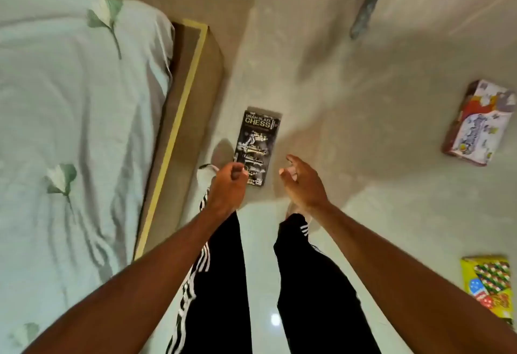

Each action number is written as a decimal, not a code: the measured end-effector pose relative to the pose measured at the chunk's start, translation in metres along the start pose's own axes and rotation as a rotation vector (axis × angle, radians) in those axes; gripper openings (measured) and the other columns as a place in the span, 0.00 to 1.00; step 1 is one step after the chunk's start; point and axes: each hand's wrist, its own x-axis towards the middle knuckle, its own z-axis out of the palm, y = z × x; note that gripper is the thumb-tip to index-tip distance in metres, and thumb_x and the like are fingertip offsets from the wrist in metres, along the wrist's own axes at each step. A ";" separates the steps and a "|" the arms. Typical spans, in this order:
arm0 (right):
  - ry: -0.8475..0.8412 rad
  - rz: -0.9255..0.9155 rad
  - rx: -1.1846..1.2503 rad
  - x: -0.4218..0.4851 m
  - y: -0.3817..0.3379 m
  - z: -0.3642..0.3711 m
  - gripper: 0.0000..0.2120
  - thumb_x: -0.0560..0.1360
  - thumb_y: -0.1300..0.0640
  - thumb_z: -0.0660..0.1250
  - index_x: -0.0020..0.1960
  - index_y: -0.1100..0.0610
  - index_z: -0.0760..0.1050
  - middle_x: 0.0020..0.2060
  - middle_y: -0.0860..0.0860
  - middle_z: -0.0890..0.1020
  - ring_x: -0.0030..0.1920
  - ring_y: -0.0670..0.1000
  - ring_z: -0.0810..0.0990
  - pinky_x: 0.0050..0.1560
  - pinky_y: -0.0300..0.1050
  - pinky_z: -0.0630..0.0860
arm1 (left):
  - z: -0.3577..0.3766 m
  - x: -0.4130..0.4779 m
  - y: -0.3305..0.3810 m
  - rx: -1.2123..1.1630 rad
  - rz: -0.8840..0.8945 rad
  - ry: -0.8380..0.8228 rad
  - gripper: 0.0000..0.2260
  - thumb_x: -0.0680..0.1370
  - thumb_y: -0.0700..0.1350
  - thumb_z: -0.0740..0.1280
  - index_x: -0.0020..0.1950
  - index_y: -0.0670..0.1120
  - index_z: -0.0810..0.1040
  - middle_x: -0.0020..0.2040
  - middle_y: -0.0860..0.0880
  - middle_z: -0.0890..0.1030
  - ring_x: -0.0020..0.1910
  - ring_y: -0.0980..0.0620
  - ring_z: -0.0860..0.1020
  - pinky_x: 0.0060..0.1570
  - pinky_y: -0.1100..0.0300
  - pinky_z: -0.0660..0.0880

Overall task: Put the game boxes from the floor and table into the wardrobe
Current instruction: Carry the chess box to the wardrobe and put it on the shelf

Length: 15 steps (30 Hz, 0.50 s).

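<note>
A black chess game box (258, 141) lies flat on the pale floor right in front of my feet. My left hand (228, 185) hovers over its near left corner with fingers curled, holding nothing. My right hand (300, 183) is just right of the box with fingers apart and empty. A red and white game box (475, 123) lies on the floor at the far right. A yellow game box (488, 286) lies at the right edge, partly cut off by the frame.
A bed with a pale green leaf-print sheet (70, 116) and a wooden frame (184, 107) fills the left side. My legs in black striped trousers (218, 283) stand below the hands. A dark post (369, 1) rises at the top right.
</note>
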 end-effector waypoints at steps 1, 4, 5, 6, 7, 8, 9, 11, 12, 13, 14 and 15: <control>-0.009 0.005 -0.008 0.032 0.015 0.021 0.25 0.79 0.47 0.62 0.74 0.52 0.65 0.63 0.54 0.79 0.62 0.53 0.77 0.63 0.53 0.75 | 0.015 0.038 -0.014 0.024 -0.018 -0.031 0.11 0.77 0.46 0.66 0.59 0.47 0.78 0.49 0.50 0.82 0.48 0.49 0.80 0.50 0.58 0.76; -0.071 0.037 -0.058 0.103 0.052 0.071 0.25 0.80 0.49 0.62 0.74 0.54 0.64 0.67 0.56 0.76 0.65 0.56 0.76 0.65 0.53 0.73 | 0.051 0.126 -0.052 0.101 -0.069 -0.091 0.13 0.77 0.46 0.66 0.61 0.45 0.77 0.52 0.47 0.81 0.51 0.47 0.79 0.52 0.58 0.74; -0.072 0.045 -0.061 0.128 0.069 0.092 0.24 0.80 0.49 0.62 0.74 0.54 0.64 0.67 0.56 0.76 0.65 0.56 0.76 0.64 0.51 0.73 | 0.065 0.158 -0.070 0.122 -0.079 -0.108 0.13 0.77 0.46 0.66 0.61 0.45 0.76 0.54 0.47 0.81 0.52 0.47 0.78 0.51 0.58 0.73; -0.075 0.060 -0.059 0.147 0.082 0.110 0.24 0.80 0.50 0.62 0.74 0.54 0.65 0.66 0.56 0.77 0.65 0.57 0.76 0.63 0.49 0.73 | 0.076 0.183 -0.084 0.151 -0.104 -0.122 0.14 0.77 0.45 0.65 0.62 0.45 0.76 0.54 0.47 0.80 0.52 0.48 0.78 0.50 0.59 0.72; -0.068 0.087 -0.047 0.171 0.103 0.136 0.24 0.80 0.51 0.63 0.74 0.54 0.65 0.65 0.57 0.77 0.64 0.57 0.76 0.61 0.47 0.72 | 0.089 0.212 -0.106 0.179 -0.137 -0.121 0.15 0.78 0.45 0.65 0.63 0.46 0.75 0.55 0.48 0.80 0.51 0.48 0.77 0.50 0.59 0.72; -0.068 0.125 -0.018 0.190 0.117 0.154 0.23 0.80 0.51 0.63 0.73 0.54 0.65 0.65 0.57 0.77 0.64 0.57 0.77 0.60 0.47 0.72 | 0.099 0.236 -0.121 0.203 -0.149 -0.129 0.15 0.77 0.45 0.64 0.64 0.46 0.74 0.55 0.48 0.79 0.52 0.47 0.78 0.51 0.58 0.73; -0.050 0.171 0.012 0.212 0.135 0.175 0.23 0.79 0.52 0.63 0.73 0.54 0.66 0.65 0.57 0.78 0.63 0.57 0.77 0.60 0.48 0.74 | 0.111 0.264 -0.141 0.232 -0.150 -0.131 0.16 0.77 0.46 0.64 0.65 0.47 0.74 0.56 0.48 0.79 0.54 0.46 0.78 0.54 0.55 0.75; 0.007 0.250 0.075 0.248 0.159 0.205 0.20 0.79 0.54 0.63 0.70 0.56 0.68 0.62 0.57 0.79 0.60 0.58 0.78 0.54 0.48 0.75 | 0.128 0.308 -0.166 0.270 -0.144 -0.107 0.18 0.73 0.48 0.64 0.63 0.49 0.72 0.59 0.48 0.79 0.56 0.44 0.78 0.57 0.48 0.77; 0.040 0.283 0.094 0.262 0.167 0.216 0.19 0.79 0.54 0.64 0.67 0.58 0.69 0.60 0.57 0.79 0.58 0.58 0.79 0.51 0.47 0.73 | 0.133 0.325 -0.174 0.279 -0.143 -0.091 0.20 0.71 0.49 0.65 0.62 0.50 0.72 0.60 0.48 0.78 0.55 0.44 0.78 0.56 0.45 0.77; 0.080 0.310 0.114 0.274 0.175 0.225 0.18 0.78 0.53 0.64 0.65 0.59 0.70 0.59 0.57 0.79 0.57 0.58 0.79 0.50 0.46 0.73 | 0.139 0.338 -0.179 0.273 -0.141 -0.071 0.21 0.70 0.48 0.66 0.63 0.50 0.70 0.60 0.47 0.76 0.55 0.44 0.78 0.55 0.44 0.78; 0.119 0.344 0.136 0.286 0.179 0.233 0.18 0.77 0.51 0.65 0.63 0.59 0.71 0.58 0.57 0.79 0.56 0.58 0.79 0.50 0.46 0.73 | 0.145 0.352 -0.181 0.265 -0.147 -0.063 0.23 0.70 0.47 0.67 0.65 0.50 0.69 0.62 0.47 0.74 0.55 0.44 0.77 0.54 0.44 0.78; 0.162 0.373 0.160 0.295 0.184 0.239 0.18 0.77 0.50 0.67 0.62 0.59 0.72 0.58 0.57 0.79 0.56 0.57 0.79 0.51 0.46 0.73 | 0.149 0.362 -0.180 0.252 -0.156 -0.057 0.26 0.70 0.45 0.68 0.67 0.50 0.67 0.63 0.46 0.72 0.56 0.44 0.76 0.54 0.44 0.78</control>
